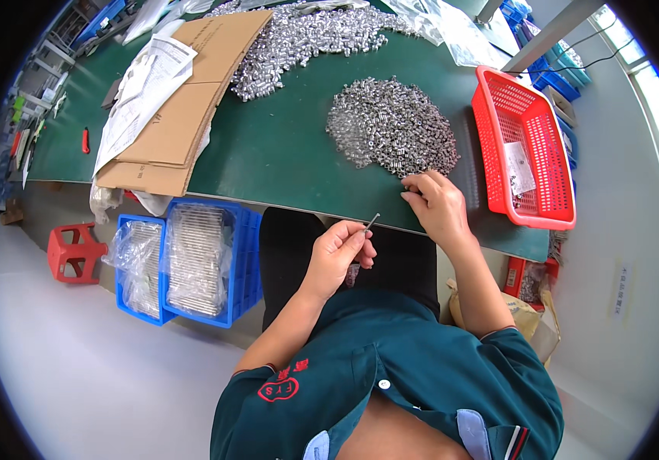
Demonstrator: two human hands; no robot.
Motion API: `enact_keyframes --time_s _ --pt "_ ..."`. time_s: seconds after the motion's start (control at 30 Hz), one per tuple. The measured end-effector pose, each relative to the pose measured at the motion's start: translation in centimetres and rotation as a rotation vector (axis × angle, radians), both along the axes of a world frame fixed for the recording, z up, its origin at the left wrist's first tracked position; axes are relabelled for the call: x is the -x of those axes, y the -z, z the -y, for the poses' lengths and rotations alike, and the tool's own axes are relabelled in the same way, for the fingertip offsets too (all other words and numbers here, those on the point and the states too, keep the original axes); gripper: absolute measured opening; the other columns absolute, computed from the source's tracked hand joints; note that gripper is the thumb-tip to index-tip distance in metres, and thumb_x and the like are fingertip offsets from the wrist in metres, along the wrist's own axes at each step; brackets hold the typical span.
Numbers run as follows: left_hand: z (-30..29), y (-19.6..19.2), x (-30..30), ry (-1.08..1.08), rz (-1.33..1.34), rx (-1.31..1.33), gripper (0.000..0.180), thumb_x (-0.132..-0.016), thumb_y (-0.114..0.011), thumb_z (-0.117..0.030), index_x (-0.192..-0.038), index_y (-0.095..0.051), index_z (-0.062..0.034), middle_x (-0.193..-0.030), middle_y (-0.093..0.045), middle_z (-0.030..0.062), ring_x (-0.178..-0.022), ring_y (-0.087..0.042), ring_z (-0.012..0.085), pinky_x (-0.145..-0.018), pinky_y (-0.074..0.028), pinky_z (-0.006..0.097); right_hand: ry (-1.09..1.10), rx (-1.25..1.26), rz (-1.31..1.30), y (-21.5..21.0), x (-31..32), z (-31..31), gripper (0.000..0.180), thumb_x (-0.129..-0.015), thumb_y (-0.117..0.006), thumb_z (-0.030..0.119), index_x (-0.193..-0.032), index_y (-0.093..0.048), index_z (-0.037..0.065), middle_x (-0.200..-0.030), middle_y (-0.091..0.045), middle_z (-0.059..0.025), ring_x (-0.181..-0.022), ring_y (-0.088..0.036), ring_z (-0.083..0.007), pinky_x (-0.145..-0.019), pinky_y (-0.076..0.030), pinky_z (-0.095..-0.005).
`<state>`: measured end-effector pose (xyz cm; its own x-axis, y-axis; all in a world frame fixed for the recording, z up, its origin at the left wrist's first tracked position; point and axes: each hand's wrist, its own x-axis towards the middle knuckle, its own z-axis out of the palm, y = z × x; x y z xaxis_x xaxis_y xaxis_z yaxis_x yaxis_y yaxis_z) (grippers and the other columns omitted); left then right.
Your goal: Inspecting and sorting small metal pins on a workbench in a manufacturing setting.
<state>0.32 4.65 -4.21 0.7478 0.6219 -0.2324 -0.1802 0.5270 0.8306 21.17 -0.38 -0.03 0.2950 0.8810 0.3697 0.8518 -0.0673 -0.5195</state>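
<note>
Between the fingertips of my left hand (339,255) is a thin metal rod (372,221), pointing up and to the right at the table's front edge. My right hand (441,208) reaches over the edge, with thumb and forefinger close together by the near side of a heap of small metal fittings (402,126). Whether a fitting sits in those fingertips is too small to make out. The heap lies on the green tabletop (268,157).
A red plastic basket (485,146) stands right of the heap. Shiny metal parts (299,46) spread at the back. Flat cardboard (184,107) with papers (141,96) overhangs the table's left front. Below are blue crates (247,264) of bagged rods and a red stool (76,253).
</note>
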Motion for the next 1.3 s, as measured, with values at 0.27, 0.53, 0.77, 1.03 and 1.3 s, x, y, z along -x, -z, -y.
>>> enact_keyframes --time_s 0.27,0.53,0.77,1.03,1.3 --pt "0.2 0.1 -0.2 -0.017 -0.015 -0.028 0.015 -0.096 -0.049 -0.012 -0.1 -0.056 0.0006 -0.077 -0.062 0.0079 -0.066 -0.06 0.0132 -0.063 -0.05 0.025 0.037 0.041 0.034 0.2 -0.1 0.2 0.012 -0.072 -0.071 0.007 -0.083 -0.065 0.007 -0.077 -0.061 -0.0073 -0.072 -0.062 -0.0267 -0.064 -0.05 -0.0359" --pt "0.1 0.6 -0.6 -0.044 -0.051 -0.113 0.014 -0.096 -0.05 -0.01 -0.101 -0.057 0.0007 -0.076 -0.062 0.0064 -0.064 -0.058 0.0114 -0.061 -0.049 0.023 0.066 0.062 -0.009 0.0 0.7 0.4 0.01 -0.075 -0.071 0.007 -0.083 -0.065 0.005 -0.075 -0.061 -0.0059 -0.068 -0.061 -0.0225 -0.062 -0.049 -0.0333" --pt "0.3 -0.3 -0.8 -0.064 -0.153 -0.198 0.012 -0.095 -0.052 -0.009 -0.098 -0.06 -0.0001 -0.076 -0.062 0.0042 -0.064 -0.058 0.0085 -0.06 -0.05 0.022 -0.113 0.213 -1.249 -0.9 2.2 1.1 0.011 -0.084 -0.067 0.008 -0.091 -0.064 0.0 -0.074 -0.061 0.0006 -0.064 -0.056 -0.0056 -0.056 -0.045 -0.0195" --pt "0.4 -1.1 -0.7 -0.067 -0.194 -0.278 0.011 -0.094 -0.053 -0.008 -0.096 -0.06 0.0003 -0.074 -0.062 0.0045 -0.063 -0.059 0.0089 -0.058 -0.05 0.022 -0.099 0.263 -1.199 -1.4 2.7 1.3 0.01 -0.085 -0.066 0.005 -0.091 -0.063 -0.002 -0.076 -0.062 -0.0028 -0.063 -0.056 -0.0069 -0.057 -0.046 -0.0203" --pt "0.4 -1.8 -0.4 -0.045 -0.159 -0.31 0.011 -0.094 -0.052 -0.007 -0.096 -0.059 0.0013 -0.071 -0.061 0.0033 -0.062 -0.057 0.0083 -0.058 -0.048 0.022 -0.147 0.279 -1.217 -2.2 2.6 1.8 0.01 -0.083 -0.067 0.003 -0.092 -0.063 -0.001 -0.078 -0.062 -0.0034 -0.065 -0.056 -0.0088 -0.059 -0.047 -0.022"
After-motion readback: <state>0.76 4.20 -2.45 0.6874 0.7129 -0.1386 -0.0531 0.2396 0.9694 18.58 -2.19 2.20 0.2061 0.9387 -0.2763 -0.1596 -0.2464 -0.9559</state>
